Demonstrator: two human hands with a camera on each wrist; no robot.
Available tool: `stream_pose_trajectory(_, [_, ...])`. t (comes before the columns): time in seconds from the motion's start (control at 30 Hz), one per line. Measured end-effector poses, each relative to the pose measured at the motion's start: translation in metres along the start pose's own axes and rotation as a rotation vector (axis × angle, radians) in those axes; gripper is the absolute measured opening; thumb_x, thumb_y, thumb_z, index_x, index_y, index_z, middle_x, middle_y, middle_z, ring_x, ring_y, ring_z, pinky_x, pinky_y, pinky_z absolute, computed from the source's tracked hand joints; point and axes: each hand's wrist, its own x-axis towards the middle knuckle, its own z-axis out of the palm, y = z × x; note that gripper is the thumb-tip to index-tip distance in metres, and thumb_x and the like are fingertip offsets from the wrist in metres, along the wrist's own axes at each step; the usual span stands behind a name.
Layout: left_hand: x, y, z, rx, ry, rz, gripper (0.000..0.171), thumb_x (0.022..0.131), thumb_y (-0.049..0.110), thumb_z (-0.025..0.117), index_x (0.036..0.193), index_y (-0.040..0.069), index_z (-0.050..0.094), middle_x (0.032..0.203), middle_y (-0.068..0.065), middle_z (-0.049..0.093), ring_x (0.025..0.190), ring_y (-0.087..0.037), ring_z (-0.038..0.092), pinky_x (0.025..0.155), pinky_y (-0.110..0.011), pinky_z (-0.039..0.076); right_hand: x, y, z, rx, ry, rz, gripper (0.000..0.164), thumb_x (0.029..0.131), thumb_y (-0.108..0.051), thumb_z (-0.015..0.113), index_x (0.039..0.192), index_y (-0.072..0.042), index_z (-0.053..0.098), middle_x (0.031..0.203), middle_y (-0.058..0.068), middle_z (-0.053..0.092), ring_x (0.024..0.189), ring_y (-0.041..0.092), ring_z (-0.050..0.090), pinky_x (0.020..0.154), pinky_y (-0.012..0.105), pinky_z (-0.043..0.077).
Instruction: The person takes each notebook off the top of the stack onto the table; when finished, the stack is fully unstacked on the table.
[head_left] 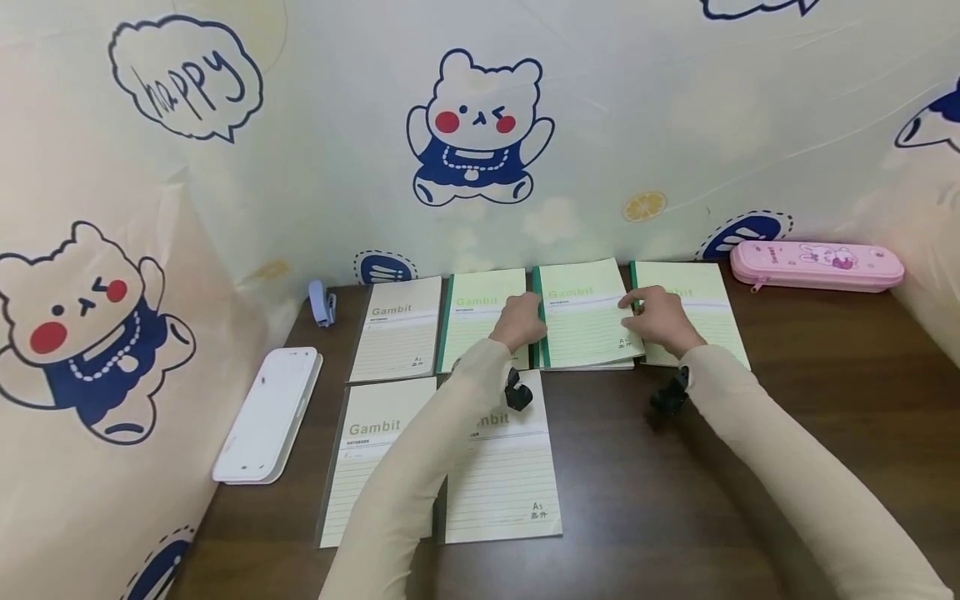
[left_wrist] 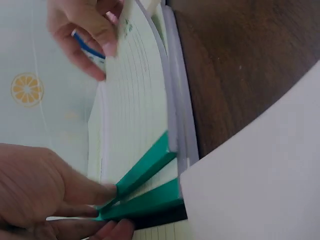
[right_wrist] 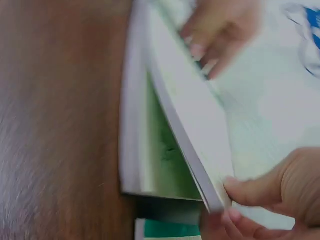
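Observation:
A pale green notebook (head_left: 581, 329) with a green spine is between both hands, tilted over another notebook (left_wrist: 150, 204) of the same look. My left hand (head_left: 519, 322) pinches its spine edge, and the thumb shows right on the green strip in the left wrist view. On the opposite edge, the thumb and fingers of my right hand (right_wrist: 280, 195) pinch the lifted side. A wedge-shaped gap shows between the two notebooks there. The right hand also overlaps a green-spined notebook (head_left: 708, 325) at the right end of the back row.
Left of the held notebook lie a green-spined notebook (head_left: 472, 333) and a cream one (head_left: 393, 342). Two more cream notebooks (head_left: 375, 467) (head_left: 502, 492) lie in front. A lilac stapler (head_left: 322, 304), white case (head_left: 267, 417) and pink pencil case (head_left: 817, 267) sit around the table (head_left: 622, 500).

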Motion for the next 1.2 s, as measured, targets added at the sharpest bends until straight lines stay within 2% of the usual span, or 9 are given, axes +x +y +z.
stream_pose_trajectory(0.17, [0.004, -0.004, 0.000, -0.016, -0.001, -0.001, 0.052, 0.090, -0.006, 0.047, 0.142, 0.004, 0.047, 0.141, -0.014, 0.052, 0.052, -0.015, 0.016, 0.047, -0.027, 0.022, -0.001, 0.005, -0.009, 0.252, -0.049, 0.044, 0.040, 0.092, -0.006, 0.062, 0.130, 0.003, 0.055, 0.095, 0.013, 0.051, 0.072, 0.015, 0.057, 0.068, 0.031, 0.057])
stream_pose_trajectory(0.27, [0.006, -0.003, 0.002, -0.004, -0.017, 0.005, 0.029, 0.090, -0.007, 0.046, 0.114, 0.000, 0.061, 0.103, -0.012, 0.063, 0.052, -0.014, 0.012, 0.047, -0.027, 0.021, -0.007, 0.005, -0.013, 0.300, -0.018, 0.057, 0.042, 0.092, -0.004, 0.062, 0.132, 0.003, 0.054, 0.102, 0.014, 0.048, 0.073, 0.013, 0.053, 0.067, 0.027, 0.056])
stream_pose_trajectory(0.37, [0.007, -0.002, 0.005, 0.006, -0.015, 0.018, 0.020, 0.089, -0.008, 0.047, 0.074, 0.006, 0.046, 0.064, -0.004, 0.037, 0.051, -0.014, 0.013, 0.046, -0.027, 0.022, -0.019, 0.008, -0.021, 0.320, 0.036, 0.077, 0.043, 0.091, -0.003, 0.061, 0.134, 0.003, 0.053, 0.108, 0.015, 0.044, 0.075, 0.011, 0.050, 0.065, 0.022, 0.054])
stream_pose_trajectory(0.4, [0.008, -0.001, 0.005, 0.019, -0.016, 0.022, 0.027, 0.089, -0.008, 0.047, 0.069, 0.009, 0.037, 0.061, -0.003, 0.025, 0.052, -0.013, 0.014, 0.046, -0.026, 0.022, -0.024, 0.010, -0.024, 0.315, 0.055, 0.083, 0.044, 0.091, -0.003, 0.061, 0.134, 0.003, 0.053, 0.109, 0.015, 0.044, 0.073, 0.009, 0.049, 0.064, 0.020, 0.054])
stream_pose_trajectory(0.67, [0.008, -0.005, 0.003, 0.033, -0.005, 0.017, 0.034, 0.090, -0.007, 0.048, 0.066, 0.013, 0.034, 0.061, -0.001, 0.022, 0.053, -0.014, 0.014, 0.045, -0.026, 0.023, -0.100, 0.029, -0.050, 0.284, 0.082, 0.148, 0.054, 0.093, -0.024, 0.066, 0.141, -0.006, 0.049, 0.126, 0.016, 0.043, 0.047, 0.006, 0.029, 0.049, 0.025, 0.043])
stream_pose_trajectory(0.73, [0.009, -0.006, 0.001, 0.031, -0.001, 0.019, 0.034, 0.090, -0.007, 0.048, 0.066, 0.013, 0.034, 0.062, -0.001, 0.023, 0.053, -0.014, 0.016, 0.045, -0.025, 0.024, -0.125, 0.033, -0.049, 0.238, 0.082, 0.160, 0.059, 0.091, -0.033, 0.067, 0.142, -0.009, 0.049, 0.128, 0.015, 0.045, 0.053, 0.006, 0.038, 0.054, 0.025, 0.045])
stream_pose_trajectory(0.87, [0.009, -0.006, -0.002, 0.046, 0.002, 0.030, 0.035, 0.090, -0.006, 0.048, 0.065, 0.013, 0.033, 0.061, 0.000, 0.022, 0.054, -0.014, 0.017, 0.046, -0.025, 0.024, -0.169, 0.039, -0.035, 0.222, 0.093, 0.160, 0.058, 0.089, -0.033, 0.070, 0.139, -0.011, 0.052, 0.116, 0.005, 0.053, 0.064, 0.003, 0.051, 0.052, 0.025, 0.043])
stream_pose_trajectory(1.0, [0.008, -0.006, -0.004, 0.059, 0.014, 0.027, 0.033, 0.090, -0.005, 0.050, 0.066, 0.012, 0.035, 0.062, -0.001, 0.024, 0.054, -0.015, 0.020, 0.047, -0.025, 0.026, -0.195, 0.039, -0.010, 0.309, 0.087, 0.110, 0.051, 0.088, -0.020, 0.072, 0.135, -0.009, 0.056, 0.104, -0.004, 0.056, 0.048, 0.003, 0.038, 0.046, 0.027, 0.039])
stream_pose_trajectory(1.2, [0.007, -0.006, 0.000, 0.050, 0.000, 0.042, 0.030, 0.091, -0.005, 0.050, 0.068, 0.010, 0.038, 0.064, -0.002, 0.028, 0.057, -0.016, 0.024, 0.049, -0.026, 0.028, -0.205, 0.041, 0.031, 0.278, 0.083, 0.020, 0.043, 0.084, -0.006, 0.072, 0.126, -0.005, 0.064, 0.101, 0.008, 0.058, 0.055, 0.000, 0.052, 0.055, 0.022, 0.046])
